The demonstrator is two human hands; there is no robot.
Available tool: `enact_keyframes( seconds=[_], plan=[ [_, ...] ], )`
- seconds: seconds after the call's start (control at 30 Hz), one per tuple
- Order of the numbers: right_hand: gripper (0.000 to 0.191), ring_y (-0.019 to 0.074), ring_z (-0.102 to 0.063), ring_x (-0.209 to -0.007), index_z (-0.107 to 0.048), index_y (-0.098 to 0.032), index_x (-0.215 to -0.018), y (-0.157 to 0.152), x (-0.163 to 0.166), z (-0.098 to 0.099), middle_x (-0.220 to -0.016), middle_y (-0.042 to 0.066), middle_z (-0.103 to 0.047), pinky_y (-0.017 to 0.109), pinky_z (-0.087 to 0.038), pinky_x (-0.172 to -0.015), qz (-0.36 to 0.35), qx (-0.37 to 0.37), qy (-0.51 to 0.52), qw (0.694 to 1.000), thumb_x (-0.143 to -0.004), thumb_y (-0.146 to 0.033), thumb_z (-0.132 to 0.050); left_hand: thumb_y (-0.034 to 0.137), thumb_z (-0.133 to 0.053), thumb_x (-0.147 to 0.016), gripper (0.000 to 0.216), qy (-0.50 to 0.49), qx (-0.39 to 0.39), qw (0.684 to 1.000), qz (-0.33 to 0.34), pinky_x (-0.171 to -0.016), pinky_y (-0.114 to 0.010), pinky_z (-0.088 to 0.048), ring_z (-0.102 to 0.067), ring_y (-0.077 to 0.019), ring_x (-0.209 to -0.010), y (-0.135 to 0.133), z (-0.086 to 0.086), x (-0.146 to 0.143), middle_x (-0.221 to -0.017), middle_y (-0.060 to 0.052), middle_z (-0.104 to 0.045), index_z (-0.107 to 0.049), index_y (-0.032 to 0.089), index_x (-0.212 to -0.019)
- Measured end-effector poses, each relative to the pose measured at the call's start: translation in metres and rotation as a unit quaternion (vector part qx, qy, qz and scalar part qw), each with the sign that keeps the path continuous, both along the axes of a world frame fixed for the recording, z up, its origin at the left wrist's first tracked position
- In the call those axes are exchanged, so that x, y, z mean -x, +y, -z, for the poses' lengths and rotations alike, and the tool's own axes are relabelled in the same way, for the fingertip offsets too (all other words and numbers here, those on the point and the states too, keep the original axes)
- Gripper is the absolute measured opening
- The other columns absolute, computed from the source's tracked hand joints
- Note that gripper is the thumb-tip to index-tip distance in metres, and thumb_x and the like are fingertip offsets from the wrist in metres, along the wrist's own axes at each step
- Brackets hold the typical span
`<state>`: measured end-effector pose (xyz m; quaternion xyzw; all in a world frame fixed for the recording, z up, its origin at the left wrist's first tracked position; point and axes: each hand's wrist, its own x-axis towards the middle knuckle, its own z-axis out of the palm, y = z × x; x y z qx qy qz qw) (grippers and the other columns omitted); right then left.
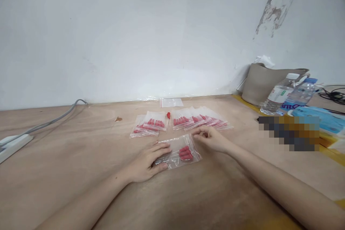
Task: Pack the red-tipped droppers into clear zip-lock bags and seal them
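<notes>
A clear zip-lock bag lies on the wooden table in front of me, with several red-tipped pieces inside it near its right end. My left hand rests on the bag's left part, fingers stretched out and apart. At the bag's upper right corner, by the seal, my right hand has its thumb and forefinger pinched together on the edge. Just beyond are overlapping filled bags, one group at left and a larger one at right. Between the groups sits a small loose red piece.
Near the wall lies a flat clear bag. At right stand a grey-beige bin, two water bottles and a blue packet, beside a blurred-out patch. A grey cable runs to a white power strip at left.
</notes>
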<state>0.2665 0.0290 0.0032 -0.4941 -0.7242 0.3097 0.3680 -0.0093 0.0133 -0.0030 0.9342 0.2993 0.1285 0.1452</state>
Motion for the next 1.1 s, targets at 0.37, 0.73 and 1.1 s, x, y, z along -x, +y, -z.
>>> enact_keyframes(
  seconds=[0.37, 0.73, 1.1],
  plan=[
    [0.025, 0.0195, -0.059, -0.088, -0.062, -0.011, -0.087, 0.106, 0.084, -0.019, -0.092, 0.013, -0.064, 0.025, -0.041, -0.073, 0.144, -0.015, -0.210, 0.967, -0.073, -0.031, -0.056, 0.040, -0.040, -0.089, 0.044, 0.039, 0.004, 0.999, 0.010, -0.104, -0.047, -0.020, -0.027, -0.0243, -0.127, 0.001, 0.000, -0.001, -0.139, -0.004, -0.030, -0.034, 0.030, -0.131],
    [0.017, 0.0187, -0.063, -0.061, -0.061, -0.009, -0.081, 0.136, 0.092, -0.014, -0.071, 0.013, -0.065, 0.024, -0.045, -0.053, 0.202, 0.065, -0.089, 0.973, -0.070, -0.019, -0.054, 0.040, -0.039, -0.089, 0.044, 0.048, 0.008, 0.999, 0.007, -0.105, -0.046, -0.020, -0.026, -0.0235, -0.128, 0.000, -0.002, -0.003, -0.140, -0.004, -0.030, -0.033, 0.029, -0.132],
    [0.030, 0.0083, -0.049, -0.040, -0.035, -0.022, -0.088, 0.022, -0.025, 0.016, -0.053, -0.009, -0.049, 0.020, -0.043, -0.040, 0.253, 0.002, 0.315, 0.915, -0.069, -0.032, -0.056, 0.039, -0.040, -0.089, 0.042, 0.038, 0.005, 0.999, 0.010, -0.104, -0.046, -0.021, -0.028, -0.0234, -0.127, 0.002, -0.001, -0.002, -0.139, -0.003, -0.031, -0.035, 0.031, -0.130]
  ],
)
